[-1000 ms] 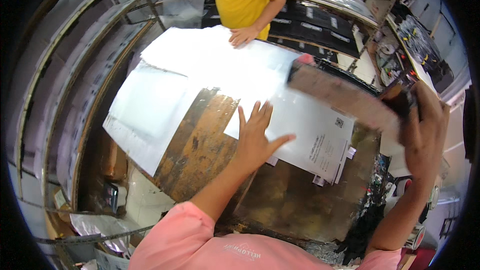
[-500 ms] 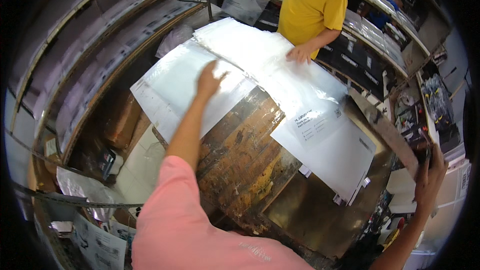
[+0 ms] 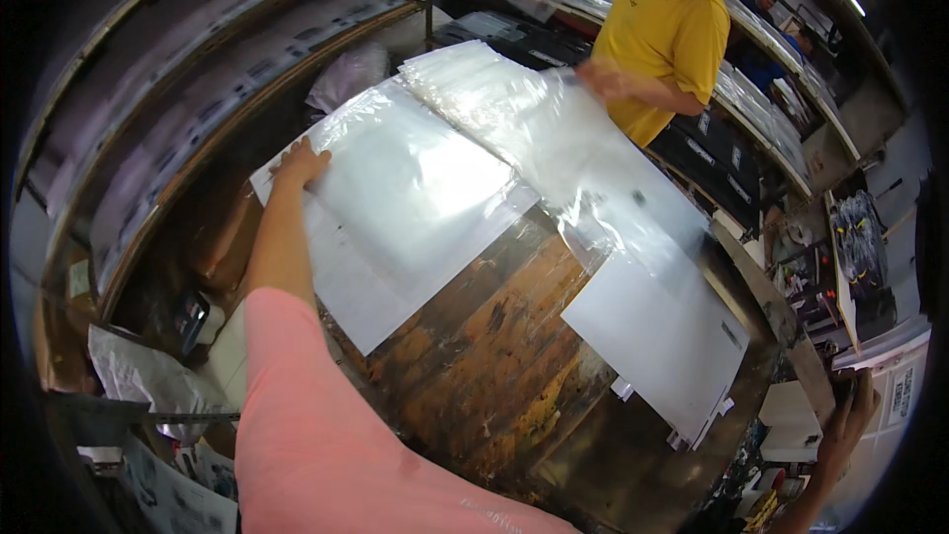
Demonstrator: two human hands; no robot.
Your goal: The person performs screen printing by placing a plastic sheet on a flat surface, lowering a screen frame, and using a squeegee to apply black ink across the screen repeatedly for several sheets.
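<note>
My left hand rests on the left corner of a clear plastic-covered white sheet, fingers apart and pressing on its surface. At the far right, my right hand has its fingers curled by the near end of a long, narrow, tilted bar. Whatever it grips is dark and hard to make out. A stack of clear plastic sleeves lies beyond the sheet. On the right of the table, a white sheet lies partly under clear plastic.
Across the worn wooden table stands a person in a yellow shirt, one blurred hand at the plastic. A rack of shelves with sheets fills the left. Packed black goods line the far side.
My left hand has moved left, from over the middle of the sheet to its corner. The printed plastic on the right has shifted. The co-worker's raised plastic is lowered; my view has turned slightly.
</note>
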